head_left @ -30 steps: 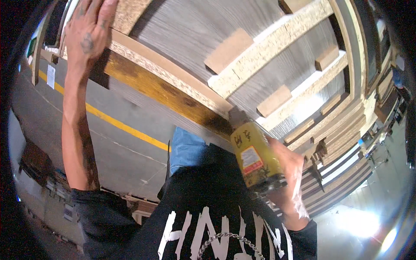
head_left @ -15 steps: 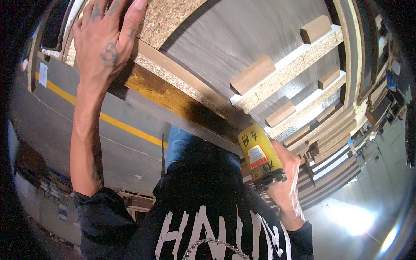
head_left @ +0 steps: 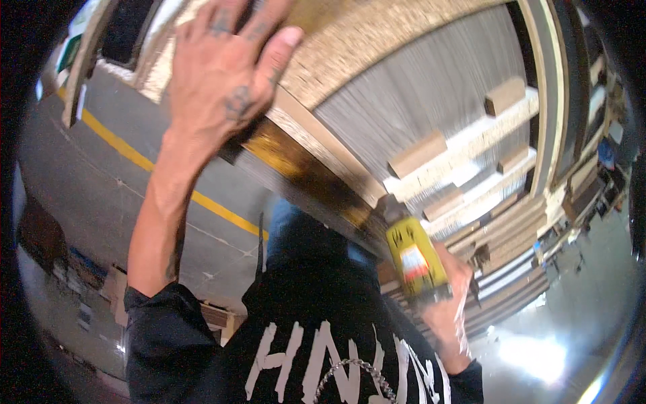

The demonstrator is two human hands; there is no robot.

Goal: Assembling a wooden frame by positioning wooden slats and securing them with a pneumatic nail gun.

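Note:
My left hand (head_left: 222,84) lies spread on the chipboard edge (head_left: 350,57) of a large wooden frame, thumb pointing to the right and fingertips reaching the top of the view. My right hand (head_left: 456,277) is wrapped round a yellow nail gun (head_left: 416,259) with a dark nose and a pale label. The gun's nose meets or nearly meets the right end of the frame's near rail (head_left: 316,145); which of the two I cannot tell. Along that rail's side runs a brown, dark-smeared strip (head_left: 286,158). Blur softens the gun.
Inside the frame, chipboard crossbars (head_left: 464,151) carry small brown blocks (head_left: 418,153) against a grey wood-grain panel (head_left: 431,74). Stacked boards (head_left: 505,236) stand to the right. A yellow line (head_left: 222,214) crosses the grey floor at left.
The view has shifted, so my left hand and the frame appear farther right. The nail gun shows slightly lower and to the right, still near the rail's end. Both hands keep their hold.

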